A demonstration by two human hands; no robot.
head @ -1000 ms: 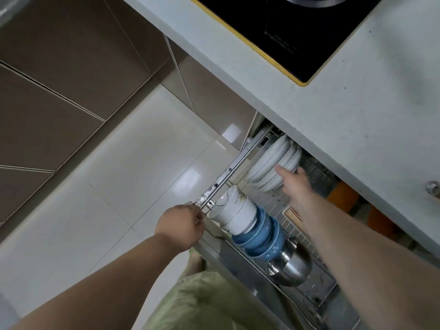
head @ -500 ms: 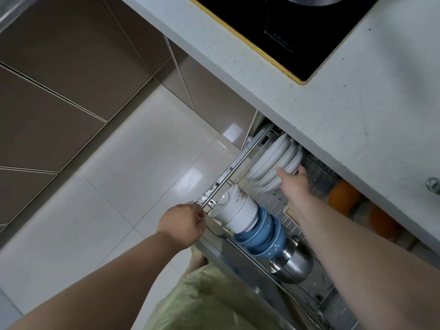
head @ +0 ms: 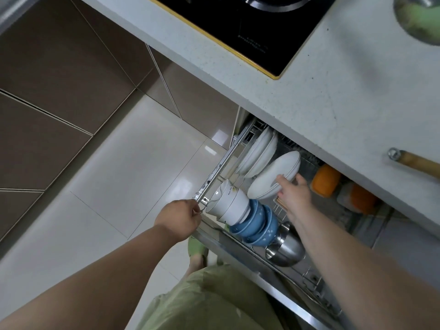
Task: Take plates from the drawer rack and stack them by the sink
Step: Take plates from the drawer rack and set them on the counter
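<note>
The right hand [head: 294, 195] grips a pair of white plates [head: 273, 178] by their lower rim, thumb on the near face and fingers behind, holding them tilted and apart from the other white plates [head: 258, 153] standing on edge in the wire drawer rack [head: 283, 210]. The left hand [head: 178, 219] is closed in a fist on the corner of the pulled-out drawer, at the end of its metal slide rail [head: 219, 170]. Beside that hand, a nested row of white bowls [head: 229, 203], blue bowls [head: 257, 223] and a steel bowl [head: 285, 248] lies on its side along the drawer front. Orange-lidded containers [head: 326, 179] sit further back under the desk [head: 333, 98], which carries a black cooktop [head: 250, 25] and a wooden handle [head: 414, 163]. The floor [head: 119, 175] is pale glossy tile.
</note>
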